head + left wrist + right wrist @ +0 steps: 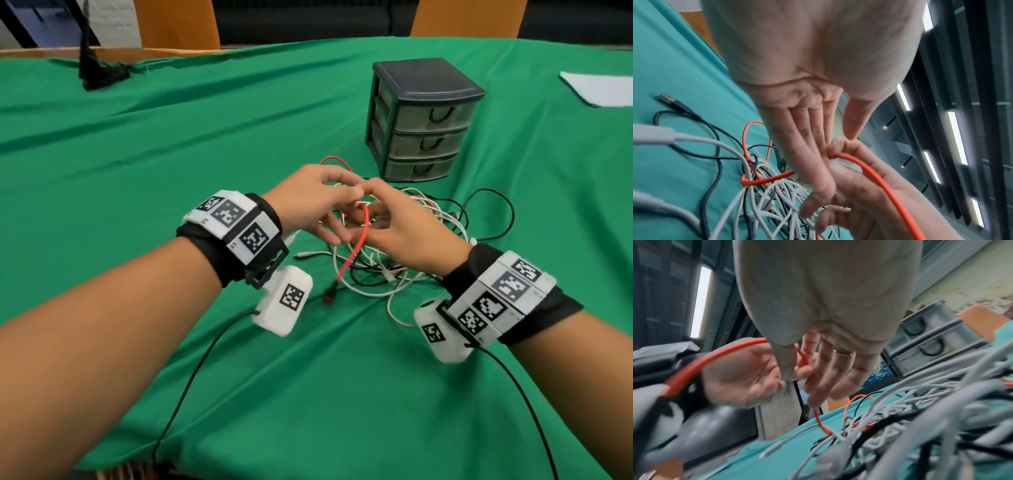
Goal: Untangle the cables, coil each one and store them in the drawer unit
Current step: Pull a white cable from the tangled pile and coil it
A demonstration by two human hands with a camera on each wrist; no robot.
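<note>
A tangle of white and black cables (pixel 404 263) lies on the green cloth in front of a dark three-drawer unit (pixel 424 113), whose drawers are all pushed in. A red cable (pixel 367 222) rises out of the tangle to my hands. Its free end hangs down to a plug (pixel 329 298) on the cloth. My right hand (pixel 397 229) pinches the red cable (pixel 802 356) between thumb and fingers. My left hand (pixel 318 205) is close against the right, with straight fingers (pixel 807 146) touching the red cable (pixel 879 178). A red loop (pixel 756 138) stays caught among the white cables.
A black cable with a USB plug (pixel 672 101) trails out of the pile. A white sheet (pixel 603 89) lies at the far right and a black object (pixel 96 68) at the far left. Orange chairs (pixel 178 24) stand behind the table. Green cloth (pixel 171 137) spreads left.
</note>
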